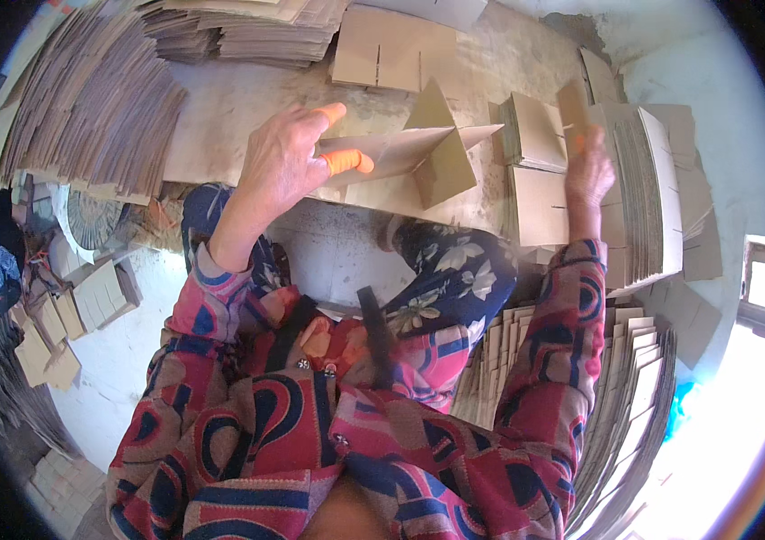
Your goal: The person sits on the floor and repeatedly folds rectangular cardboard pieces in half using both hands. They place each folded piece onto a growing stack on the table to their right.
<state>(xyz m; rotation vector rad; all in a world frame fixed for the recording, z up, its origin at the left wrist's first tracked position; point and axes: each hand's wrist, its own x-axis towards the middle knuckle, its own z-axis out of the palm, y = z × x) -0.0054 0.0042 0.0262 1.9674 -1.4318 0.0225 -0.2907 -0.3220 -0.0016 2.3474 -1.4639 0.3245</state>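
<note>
Patterned sleeves (310,432) filled the view at six o'clock. Big stacks of cardboard sheets (94,99) lay at ten o'clock, and another stack (643,189) stood on edge at three o'clock on the dusty bench (247,99). At twelve o'clock sat the slotted cardboard divider (427,148), its crossed pieces half joined. The left hand (279,166), with orange caps on two fingers (346,162), pinched the divider's long strip. The right hand (587,171) pressed against the upright stack; I could not tell whether its fingers gripped a sheet. A careless tug might have sprung the slots apart, or toppled the leaning stack.
</note>
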